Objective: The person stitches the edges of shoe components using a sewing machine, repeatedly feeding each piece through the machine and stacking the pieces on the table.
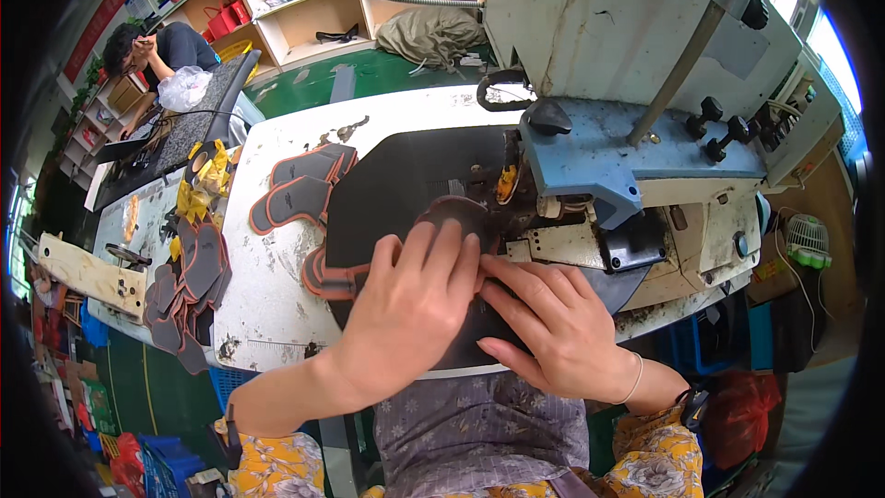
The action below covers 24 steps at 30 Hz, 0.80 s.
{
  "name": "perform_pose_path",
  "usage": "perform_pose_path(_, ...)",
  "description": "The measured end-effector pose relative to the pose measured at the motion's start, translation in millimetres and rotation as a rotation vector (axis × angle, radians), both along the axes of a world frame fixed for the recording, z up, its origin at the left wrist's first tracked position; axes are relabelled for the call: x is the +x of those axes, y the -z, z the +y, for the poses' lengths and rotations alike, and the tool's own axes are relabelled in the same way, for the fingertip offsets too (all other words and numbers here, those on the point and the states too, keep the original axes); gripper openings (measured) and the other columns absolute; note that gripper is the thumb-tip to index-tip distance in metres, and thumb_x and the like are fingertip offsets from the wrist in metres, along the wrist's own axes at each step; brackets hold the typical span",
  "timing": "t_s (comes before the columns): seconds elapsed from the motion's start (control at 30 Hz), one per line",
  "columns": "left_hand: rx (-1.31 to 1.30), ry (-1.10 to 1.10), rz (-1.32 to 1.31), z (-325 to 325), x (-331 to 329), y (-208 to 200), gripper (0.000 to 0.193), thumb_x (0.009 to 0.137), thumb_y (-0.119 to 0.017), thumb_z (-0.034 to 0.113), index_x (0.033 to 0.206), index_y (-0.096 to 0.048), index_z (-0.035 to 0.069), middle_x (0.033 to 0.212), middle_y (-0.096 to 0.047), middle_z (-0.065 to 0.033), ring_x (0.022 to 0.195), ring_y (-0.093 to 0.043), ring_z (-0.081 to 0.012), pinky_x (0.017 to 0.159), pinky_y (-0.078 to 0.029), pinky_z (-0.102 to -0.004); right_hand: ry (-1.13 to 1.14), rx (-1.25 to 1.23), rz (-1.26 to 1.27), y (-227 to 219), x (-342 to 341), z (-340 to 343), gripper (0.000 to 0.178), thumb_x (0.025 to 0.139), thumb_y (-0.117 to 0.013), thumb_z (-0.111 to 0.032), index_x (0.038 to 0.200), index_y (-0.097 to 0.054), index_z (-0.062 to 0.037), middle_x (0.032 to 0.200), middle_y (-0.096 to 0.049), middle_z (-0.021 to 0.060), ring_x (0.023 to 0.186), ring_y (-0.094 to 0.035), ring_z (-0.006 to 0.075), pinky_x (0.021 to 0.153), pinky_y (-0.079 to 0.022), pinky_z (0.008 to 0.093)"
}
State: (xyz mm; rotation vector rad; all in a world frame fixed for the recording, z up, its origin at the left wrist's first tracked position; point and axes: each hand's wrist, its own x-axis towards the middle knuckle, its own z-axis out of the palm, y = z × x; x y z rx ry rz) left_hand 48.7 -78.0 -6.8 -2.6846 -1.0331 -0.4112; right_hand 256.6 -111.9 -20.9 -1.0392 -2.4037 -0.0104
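A dark grey shoe-upper piece with reddish edges [458, 208] lies on the black work plate [396, 171], close to the machine's working head. My left hand [415, 300] has its fingers curled over this piece and closed on it; the thumb is mostly hidden. From the other side, my right hand [553, 323] reaches in with its fingers stretched out and the thumb apart. Its fingertips touch the near edge of the piece beside my left hand. Part of the piece is covered by my hands. A few similar pieces [318, 272] lie stacked by my left wrist.
A blue-and-white machine [590, 143] rises at the right. More shoe pieces lie in a stack [300, 186] on the white table [267, 314] and in a heap [189, 281] at its left edge. A person [171, 51] sits at another bench, far left.
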Motion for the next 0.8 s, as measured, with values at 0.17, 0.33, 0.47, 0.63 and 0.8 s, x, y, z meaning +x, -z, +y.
perform_pose_path(0.17,-0.171,0.037,-0.084,-12,7,-6,0.048,0.083,-0.067,0.007,0.125,-0.058,-0.015,0.123,-0.057,-0.0248,0.115,-0.055,-0.0377,0.096,-0.046,-0.0462,-0.037,-0.012,0.176,9,3,-1,0.042,0.082,-0.079,-0.018,0.115,-0.067,0.0059,0.132,-0.059,0.017,0.109,-0.065,0.0297,0.09,-0.055,0.0368)
perform_pose_path(0.33,-0.219,0.072,-0.149,-15,0,-8,0.059,0.072,-0.068,0.005,0.127,-0.056,-0.016,0.131,-0.054,-0.0287,0.122,-0.053,-0.0413,0.104,-0.044,-0.0489,-0.076,0.001,0.241,10,5,1,0.031,0.082,-0.079,-0.012,0.105,-0.069,0.0064,0.126,-0.063,0.0173,0.101,-0.068,0.03,0.083,-0.058,0.0354)
perform_pose_path(0.47,-0.208,0.1,-0.104,-11,-5,-4,0.065,0.07,-0.069,0.004,0.13,-0.054,-0.015,0.139,-0.051,-0.0307,0.13,-0.049,-0.0434,0.11,-0.041,-0.0512,-0.077,0.041,0.216,7,6,2,0.029,0.082,-0.078,-0.011,0.104,-0.069,0.0052,0.123,-0.065,0.0165,0.102,-0.068,0.029,0.084,-0.057,0.0356)
perform_pose_path(0.63,-0.25,0.125,-0.11,-1,-6,-9,0.068,0.069,-0.07,0.004,0.132,-0.052,-0.015,0.143,-0.048,-0.0314,0.135,-0.046,-0.0445,0.113,-0.038,-0.0524,-0.07,0.052,0.211,8,8,0,0.029,0.081,-0.078,-0.011,0.104,-0.07,0.0038,0.122,-0.066,0.0154,0.102,-0.068,0.0286,0.083,-0.057,0.0354)
perform_pose_path(0.8,-0.219,0.125,-0.128,17,-7,-2,0.068,0.07,-0.066,-0.003,0.136,-0.053,-0.011,0.147,-0.048,-0.026,0.138,-0.045,-0.041,0.116,-0.037,-0.0508,-0.076,0.073,0.219,9,12,1,0.028,0.08,-0.079,-0.009,0.104,-0.071,0.0028,0.118,-0.067,0.0145,0.099,-0.069,0.0285,0.081,-0.058,0.0351)
